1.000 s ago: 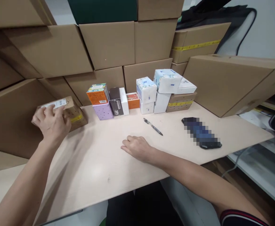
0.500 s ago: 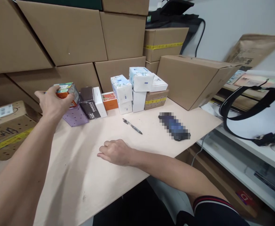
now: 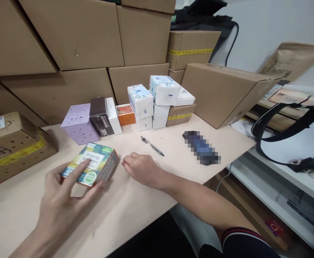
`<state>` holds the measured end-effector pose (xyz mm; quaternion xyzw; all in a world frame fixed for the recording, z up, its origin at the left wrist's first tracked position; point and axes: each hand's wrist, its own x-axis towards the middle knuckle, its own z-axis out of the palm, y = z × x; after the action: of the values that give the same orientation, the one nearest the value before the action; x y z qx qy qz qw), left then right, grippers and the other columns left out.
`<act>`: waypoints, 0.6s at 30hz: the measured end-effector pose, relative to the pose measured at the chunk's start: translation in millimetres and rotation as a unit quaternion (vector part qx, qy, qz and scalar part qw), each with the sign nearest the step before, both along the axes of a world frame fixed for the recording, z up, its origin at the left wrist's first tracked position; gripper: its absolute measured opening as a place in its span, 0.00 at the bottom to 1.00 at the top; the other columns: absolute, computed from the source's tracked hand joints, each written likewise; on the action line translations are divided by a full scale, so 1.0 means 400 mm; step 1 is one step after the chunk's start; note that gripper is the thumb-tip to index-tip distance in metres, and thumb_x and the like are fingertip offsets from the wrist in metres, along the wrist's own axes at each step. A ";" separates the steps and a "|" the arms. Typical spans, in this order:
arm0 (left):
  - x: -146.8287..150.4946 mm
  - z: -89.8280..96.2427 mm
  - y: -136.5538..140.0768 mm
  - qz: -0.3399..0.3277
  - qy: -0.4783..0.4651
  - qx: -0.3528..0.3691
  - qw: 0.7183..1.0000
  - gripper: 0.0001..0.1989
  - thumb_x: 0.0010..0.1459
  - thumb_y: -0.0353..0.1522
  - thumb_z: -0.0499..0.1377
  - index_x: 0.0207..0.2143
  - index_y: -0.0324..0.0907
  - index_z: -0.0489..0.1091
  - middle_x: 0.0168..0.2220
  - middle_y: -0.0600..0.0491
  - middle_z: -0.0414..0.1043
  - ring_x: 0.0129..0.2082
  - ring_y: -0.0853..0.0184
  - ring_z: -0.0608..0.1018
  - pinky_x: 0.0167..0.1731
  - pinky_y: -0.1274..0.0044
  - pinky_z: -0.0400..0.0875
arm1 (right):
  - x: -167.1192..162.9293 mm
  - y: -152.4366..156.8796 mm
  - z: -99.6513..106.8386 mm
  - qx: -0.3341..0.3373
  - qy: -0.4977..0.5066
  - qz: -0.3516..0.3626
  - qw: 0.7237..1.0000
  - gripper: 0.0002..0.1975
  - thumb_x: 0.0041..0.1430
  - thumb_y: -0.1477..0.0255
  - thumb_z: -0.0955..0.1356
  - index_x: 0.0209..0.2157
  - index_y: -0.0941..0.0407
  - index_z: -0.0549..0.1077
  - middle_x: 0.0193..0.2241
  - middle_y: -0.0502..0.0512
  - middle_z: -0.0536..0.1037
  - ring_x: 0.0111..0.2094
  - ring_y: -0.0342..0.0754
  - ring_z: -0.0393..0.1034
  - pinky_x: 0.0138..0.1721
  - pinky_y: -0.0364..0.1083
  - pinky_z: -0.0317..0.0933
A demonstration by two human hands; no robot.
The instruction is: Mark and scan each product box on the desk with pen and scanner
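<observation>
My left fingers (image 3: 76,175) clamp this colourful, boxy carton (image 3: 100,157); my right fingers (image 3: 128,161) curl together near smooth, pale tabletop (image 3: 114,215)!

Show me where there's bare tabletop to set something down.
One bare patch of tabletop lies between the box in the left hand, the right hand and the near edge; a smaller one, between the pen and the pixelated dark object. The back is crowded, from the purple box to the white packs.

You have free table (image 3: 124,208) on the near side; your right hand (image 3: 141,170) blocks the way right, the purple box (image 3: 77,120) the far side, the carton (image 3: 14,150) the left.
</observation>
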<state>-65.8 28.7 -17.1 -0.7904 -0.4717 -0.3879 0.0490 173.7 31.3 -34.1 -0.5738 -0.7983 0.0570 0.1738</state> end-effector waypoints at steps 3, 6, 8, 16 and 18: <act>0.005 -0.052 -0.011 0.019 0.043 -0.030 0.998 0.36 0.48 0.51 0.65 0.60 0.74 0.60 0.51 0.48 0.64 0.37 0.51 0.75 0.26 0.60 0.75 | -0.004 -0.004 -0.007 -0.035 0.014 0.020 0.999 0.14 0.71 0.64 0.59 0.44 0.55 0.73 0.41 0.55 0.79 0.35 0.49 0.75 0.32 0.46 0.61; -0.013 -0.089 -0.010 0.005 0.048 -0.072 0.996 0.44 0.47 0.48 0.66 0.65 0.72 0.52 0.54 0.45 0.62 0.43 0.44 0.76 0.27 0.56 0.77 | -0.006 -0.005 -0.015 -0.060 0.022 0.024 0.998 0.14 0.70 0.64 0.59 0.44 0.54 0.72 0.42 0.54 0.79 0.35 0.49 0.75 0.31 0.46 0.60; -0.026 -0.106 -0.011 -0.025 0.000 -0.100 0.995 0.48 0.46 0.46 0.65 0.67 0.70 0.46 0.54 0.45 0.62 0.51 0.39 0.73 0.36 0.51 0.78 | -0.005 -0.005 -0.018 -0.074 0.030 0.018 0.997 0.13 0.70 0.64 0.59 0.45 0.53 0.72 0.42 0.53 0.79 0.35 0.49 0.75 0.30 0.46 0.60; -0.021 -0.102 -0.017 -0.083 -0.095 -0.165 0.978 0.44 0.49 0.41 0.64 0.67 0.65 0.52 0.53 0.46 0.63 0.53 0.43 0.72 0.39 0.55 0.80 | -0.002 -0.013 -0.014 -0.097 0.053 0.010 0.994 0.12 0.67 0.66 0.61 0.47 0.54 0.69 0.44 0.54 0.80 0.37 0.52 0.75 0.29 0.47 0.60; -0.014 -0.101 -0.017 -0.098 -0.098 -0.173 0.975 0.43 0.50 0.40 0.65 0.67 0.63 0.53 0.54 0.46 0.62 0.52 0.46 0.72 0.37 0.59 0.82 | -0.003 -0.015 -0.016 -0.097 0.063 0.008 0.993 0.11 0.66 0.67 0.61 0.48 0.54 0.68 0.45 0.54 0.80 0.38 0.52 0.76 0.29 0.47 0.61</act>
<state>-71.5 21.7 -57.4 -0.7872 -0.4544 -0.3792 -0.1735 172.6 25.2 -40.5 -0.5770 -0.7808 0.1718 0.1670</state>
